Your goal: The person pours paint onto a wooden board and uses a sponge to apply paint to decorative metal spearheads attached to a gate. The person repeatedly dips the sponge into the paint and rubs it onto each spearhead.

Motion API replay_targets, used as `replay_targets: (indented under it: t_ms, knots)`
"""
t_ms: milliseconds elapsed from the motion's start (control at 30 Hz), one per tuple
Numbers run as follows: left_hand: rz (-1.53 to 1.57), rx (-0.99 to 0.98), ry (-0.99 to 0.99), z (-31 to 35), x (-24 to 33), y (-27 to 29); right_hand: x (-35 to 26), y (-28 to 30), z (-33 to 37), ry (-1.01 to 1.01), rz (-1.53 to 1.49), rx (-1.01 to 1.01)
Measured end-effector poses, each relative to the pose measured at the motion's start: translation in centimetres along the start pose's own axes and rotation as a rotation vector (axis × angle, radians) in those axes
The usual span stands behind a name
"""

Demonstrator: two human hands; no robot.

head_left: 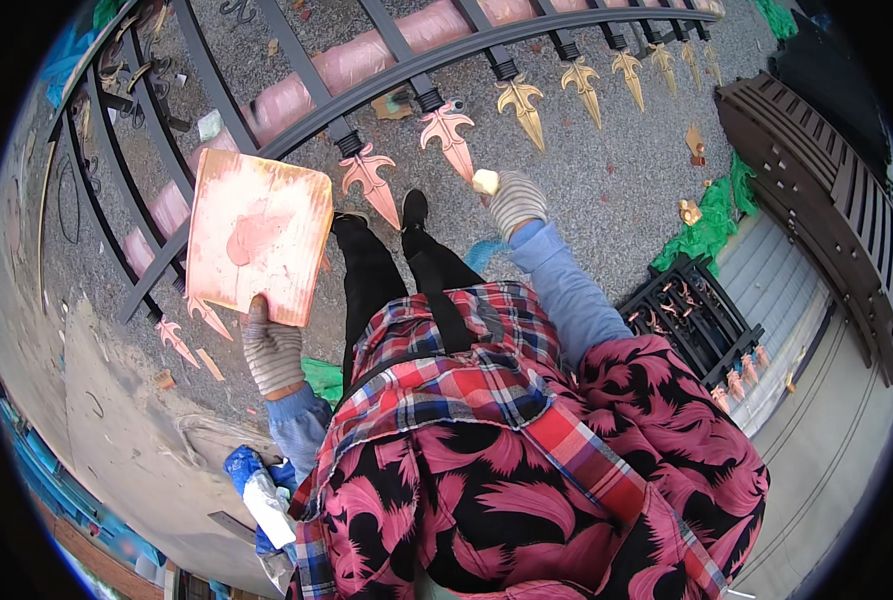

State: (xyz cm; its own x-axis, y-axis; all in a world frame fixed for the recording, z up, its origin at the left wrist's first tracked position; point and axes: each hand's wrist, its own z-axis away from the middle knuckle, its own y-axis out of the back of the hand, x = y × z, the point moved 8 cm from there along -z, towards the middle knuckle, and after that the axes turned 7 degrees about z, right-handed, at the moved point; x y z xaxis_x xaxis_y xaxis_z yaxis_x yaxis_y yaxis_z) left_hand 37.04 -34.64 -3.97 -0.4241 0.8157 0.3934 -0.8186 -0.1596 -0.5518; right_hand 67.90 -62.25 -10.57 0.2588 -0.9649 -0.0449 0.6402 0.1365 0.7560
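My left hand, in a striped glove, is closed on the lower edge of a square board, its thumb on top. Pink paint is smeared over the board, with a thicker wet patch in the middle. Between the gloved fingers of my right hand is a small pale-yellow sponge. It is close to the tip of a pink spear-shaped finial on a dark metal fence panel; whether they touch I cannot tell. Left of that, another pink finial points toward me. Several gold finials follow to the right.
A pink wrapped roll lies beneath the fence bars. At right are stacked dark panels, green netting and a black panel with pink finials. Blue and white bags lie at lower left on the concrete.
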Motion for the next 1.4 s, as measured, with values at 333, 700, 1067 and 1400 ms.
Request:
replay_targets:
  t_ms: [333, 700, 1067, 1400]
  knots:
    - [0.097, 0.045, -0.096, 0.0, 2.1, 2.2, -1.9, -0.1, -1.5, 0.090, 0.019, 0.068]
    - [0.199, 0.115, -0.237, 3.8, 3.6, 4.2, -15.4, -2.2, -0.9, 0.454, 0.050, 0.046]
    - [0.326, 0.217, -0.284, 7.2, 2.5, 12.3, -19.8, -3.6, 2.3, 0.579, -0.087, 0.006]
    - [0.349, 0.244, -0.280, 9.8, 2.4, 15.1, -24.8, -6.2, 3.3, 0.543, 0.237, -0.002]
